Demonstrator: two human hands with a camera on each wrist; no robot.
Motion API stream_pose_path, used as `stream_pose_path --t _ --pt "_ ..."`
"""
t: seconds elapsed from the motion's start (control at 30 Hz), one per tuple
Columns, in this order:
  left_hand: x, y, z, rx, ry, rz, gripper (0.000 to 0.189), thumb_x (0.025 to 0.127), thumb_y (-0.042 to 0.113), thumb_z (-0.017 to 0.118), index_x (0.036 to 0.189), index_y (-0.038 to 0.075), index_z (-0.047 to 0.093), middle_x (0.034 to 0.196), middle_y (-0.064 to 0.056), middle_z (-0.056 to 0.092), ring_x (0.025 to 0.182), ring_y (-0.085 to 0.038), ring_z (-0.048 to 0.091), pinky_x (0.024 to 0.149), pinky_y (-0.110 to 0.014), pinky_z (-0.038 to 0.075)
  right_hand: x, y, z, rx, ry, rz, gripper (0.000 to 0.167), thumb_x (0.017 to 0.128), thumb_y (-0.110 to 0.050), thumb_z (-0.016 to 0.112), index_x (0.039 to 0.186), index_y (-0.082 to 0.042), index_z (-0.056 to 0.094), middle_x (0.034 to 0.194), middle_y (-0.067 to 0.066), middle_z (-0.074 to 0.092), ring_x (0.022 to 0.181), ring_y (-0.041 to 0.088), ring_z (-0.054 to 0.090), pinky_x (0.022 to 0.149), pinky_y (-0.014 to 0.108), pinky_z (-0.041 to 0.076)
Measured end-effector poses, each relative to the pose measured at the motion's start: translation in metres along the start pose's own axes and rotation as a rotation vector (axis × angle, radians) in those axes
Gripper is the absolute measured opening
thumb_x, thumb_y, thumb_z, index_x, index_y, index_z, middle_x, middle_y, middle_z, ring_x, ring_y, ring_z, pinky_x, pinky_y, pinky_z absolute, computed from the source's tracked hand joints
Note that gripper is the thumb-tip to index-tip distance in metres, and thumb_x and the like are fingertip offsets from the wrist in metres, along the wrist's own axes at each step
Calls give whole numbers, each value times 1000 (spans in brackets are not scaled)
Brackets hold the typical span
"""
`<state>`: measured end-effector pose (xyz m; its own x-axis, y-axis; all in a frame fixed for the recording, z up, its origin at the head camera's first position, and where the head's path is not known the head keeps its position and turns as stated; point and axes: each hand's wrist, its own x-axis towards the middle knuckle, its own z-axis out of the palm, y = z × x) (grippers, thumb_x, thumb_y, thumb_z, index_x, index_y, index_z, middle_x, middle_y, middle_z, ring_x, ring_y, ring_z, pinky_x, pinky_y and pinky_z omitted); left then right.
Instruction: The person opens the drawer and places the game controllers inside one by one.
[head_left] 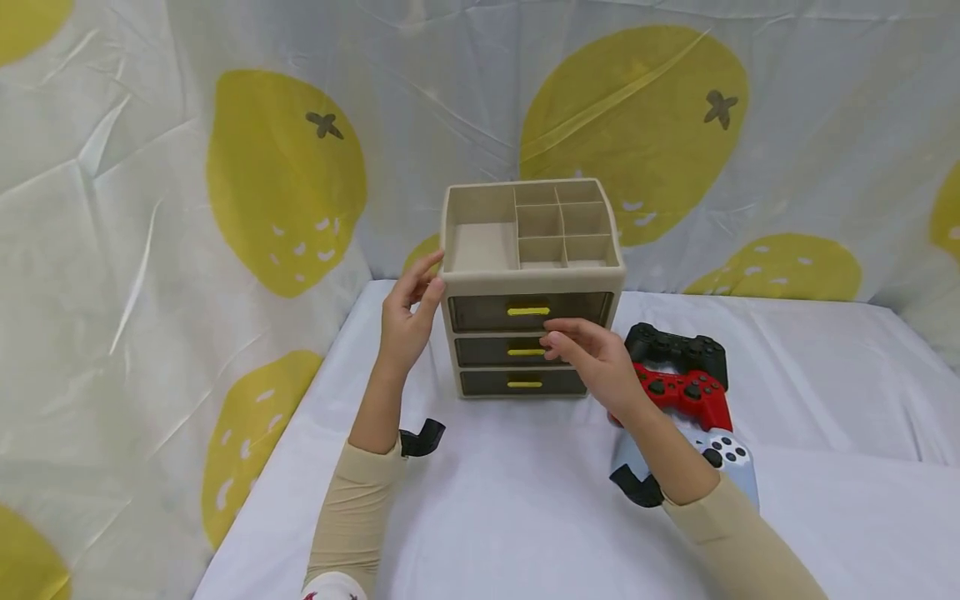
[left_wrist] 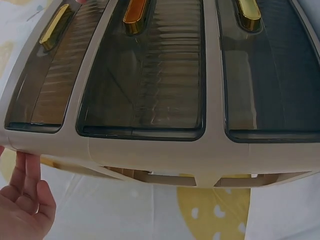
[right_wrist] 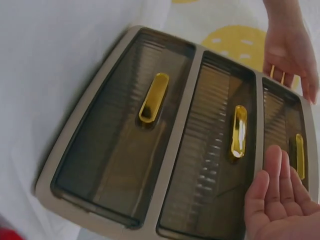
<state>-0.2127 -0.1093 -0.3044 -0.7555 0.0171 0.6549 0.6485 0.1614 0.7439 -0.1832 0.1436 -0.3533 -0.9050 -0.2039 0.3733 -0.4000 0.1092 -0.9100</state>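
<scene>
So a beige drawer organizer (head_left: 480, 281) is parked toward the back of the white-covered counter (head_left: 525, 500), with all three smoky drawers (head_left: 480, 353) closed flush. Its upper left edge is touched by the left hand (head_left: 408, 321), fingers stretched out, nothing gripped. The right hand (head_left: 600, 362) is held relaxed and ungrasping right by the top drawer's yellow handle (head_left: 528, 312); contact there can't be told. The right side's kinda crowded: a black controller (head_left: 675, 346), red controller (head_left: 675, 388) and light blue controller (head_left: 740, 473) are lined up, partly covered by the right forearm (head_left: 667, 450). More room is left in front.
</scene>
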Motion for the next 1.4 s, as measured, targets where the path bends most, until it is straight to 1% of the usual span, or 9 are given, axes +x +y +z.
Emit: stream_pose_path --t 0.13,0.23,0.4,0.47,0.63,0.73,0.83,1.13,1.4 --pt "3 -23 -2 -46 -13 -16 34 94 -2 55 128 -7 57 98 -5 64 87 -4 56 81 -27 43 5 1 9 23 37 35 28 100 -13 56 115 10 62 96 12 69 79 14 67 77 26 52" --pt "5 -43 -2 -133 -34 -27 36 96 3 56 131 -4 55 95 5 63 83 -7 54 75 -24 42 8 1 14 57 72 66 28 100 -14 55 111 11 62 91 10 70 75 15 67 73 27 52" --pt "9 -56 0 -241 -67 -12 57 95 38 63 133 -4 52 86 6 59 75 -10 47 69 -24 39 15 -1 19 91 139 115 33 101 -19 54 105 12 64 82 6 70 68 16 67 68 26 53" --pt "9 -57 0 -251 -72 -8 63 94 43 64 133 -4 51 84 5 57 75 -11 47 69 -25 39 17 -3 21 108 161 122 35 101 -20 54 103 13 65 78 4 70 66 17 67 66 26 54" --pt "10 -57 0 -282 -80 -16 45 97 19 60 134 -4 51 84 3 56 76 -11 47 71 -24 38 21 -4 25 153 202 138 40 101 -23 55 100 16 65 70 0 68 60 16 66 62 25 54" --pt "11 -57 1 -287 -79 -25 42 96 13 58 134 -4 51 83 3 55 76 -11 46 71 -24 38 23 -5 27 174 226 159 43 101 -26 56 100 16 66 68 0 66 57 15 65 60 25 54" --pt "10 -58 1 -293 -80 -28 43 96 15 59 134 -4 51 83 3 56 77 -11 47 71 -25 39 23 -6 29 191 258 177 45 101 -29 56 100 15 66 66 0 65 55 15 64 59 25 54" --pt "10 -58 1 -298 -79 -24 58 95 35 65 134 -4 50 83 3 55 76 -11 45 70 -27 38 25 -8 38 256 359 188 41 99 -27 60 93 13 66 60 2 62 48 14 61 53 24 52" --pt "9 -58 1 -305 -83 -36 50 97 27 63 134 -5 50 83 4 54 76 -11 44 71 -24 37 19 -7 42 296 408 183 37 98 -25 62 89 11 67 58 4 60 45 14 58 51 24 52"
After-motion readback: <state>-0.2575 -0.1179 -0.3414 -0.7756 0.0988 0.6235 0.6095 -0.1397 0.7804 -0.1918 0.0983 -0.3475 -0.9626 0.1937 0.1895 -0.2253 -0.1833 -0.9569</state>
